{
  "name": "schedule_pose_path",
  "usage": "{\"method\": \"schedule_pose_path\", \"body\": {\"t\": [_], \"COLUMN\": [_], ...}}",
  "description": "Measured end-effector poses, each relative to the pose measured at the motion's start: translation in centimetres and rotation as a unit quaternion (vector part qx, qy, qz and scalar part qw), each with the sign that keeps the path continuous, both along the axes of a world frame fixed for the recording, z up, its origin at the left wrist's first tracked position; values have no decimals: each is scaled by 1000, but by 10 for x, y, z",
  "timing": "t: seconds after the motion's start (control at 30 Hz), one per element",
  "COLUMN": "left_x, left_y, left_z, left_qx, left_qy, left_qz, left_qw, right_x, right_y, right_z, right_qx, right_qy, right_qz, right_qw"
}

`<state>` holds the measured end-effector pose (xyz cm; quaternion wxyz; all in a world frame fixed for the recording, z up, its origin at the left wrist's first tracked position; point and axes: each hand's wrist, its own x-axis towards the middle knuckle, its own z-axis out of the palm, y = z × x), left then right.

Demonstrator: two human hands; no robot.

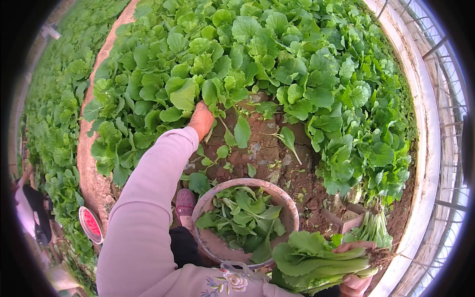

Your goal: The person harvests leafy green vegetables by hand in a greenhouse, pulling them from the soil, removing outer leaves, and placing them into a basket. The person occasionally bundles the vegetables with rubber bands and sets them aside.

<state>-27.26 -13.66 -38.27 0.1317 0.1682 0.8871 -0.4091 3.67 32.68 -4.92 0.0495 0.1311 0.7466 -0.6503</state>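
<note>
My left hand (202,118) reaches into the near edge of a dense bed of leafy greens (237,55). Leaves cover its fingers, so its grip is hidden. At the lower right, my right hand (355,285) grips a bunch of pulled greens (319,260), held sideways with soil-covered roots pointing right. Between my arms stands a round basin (293,213) with loose green leaves (245,215) inside. A small plucked plant (287,141) lies on the bare brown soil (259,159) beyond the basin.
Another rooted bunch (373,224) lies right of the basin, beside a small wooden piece (343,222). A pale border (426,148) curves along the right. At left are a dirt path (91,163), a bowl with red contents (91,224) and another person (33,211). A patterned shoe (185,202) touches the basin's left side.
</note>
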Motion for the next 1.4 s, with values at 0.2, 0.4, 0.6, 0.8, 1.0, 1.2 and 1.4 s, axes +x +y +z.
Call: {"method": "schedule_pose_path", "body": {"t": [0.2,0.4,0.6,0.8,1.0,1.2,1.4], "left_x": [-21,-18,-21,-24,-18,9,31], "left_y": [10,13,-5,11,15,45,78], "left_z": [-6,-9,-34,1,-42,68,177], "left_qx": [-69,-33,-12,89,34,312,594], "left_qy": [-112,-58,-26,-123,-117,-314,-270], "left_qz": [-51,9,37,171,195,152,167], "left_qw": [990,998,999,974,973,883,739], "right_x": [-7,-16,-29,-28,-37,-34,-9], "right_y": [0,-14,-27,-60,-54,-56,-52], "right_z": [-1,2,10,3,14,28,45], "right_qx": [55,9,33,-221,-158,-183,-201], "right_qy": [41,32,38,78,15,19,5], "right_qz": [25,20,32,-276,-105,-40,-9], "right_qw": [997,999,998,932,982,982,979]}}
